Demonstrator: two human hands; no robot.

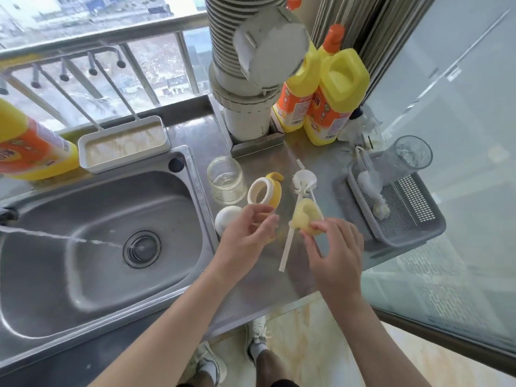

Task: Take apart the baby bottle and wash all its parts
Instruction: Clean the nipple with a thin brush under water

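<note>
While the fingers of the right hand (pixel 332 252) pinch a soft yellow part (pixel 305 216) above the counter (pixel 279 280), probably to separate it for washing, the left hand (pixel 245 230) curls near the handled collar (pixel 262 195), its hold uncertain; beyond them the emptied bottle body (pixel 224 180) stands upright beside the sink (pixel 83 247).

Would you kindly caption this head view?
Right hand holds the yellow sponge brush near the glass bottle and its collar on the steel counter.
</note>
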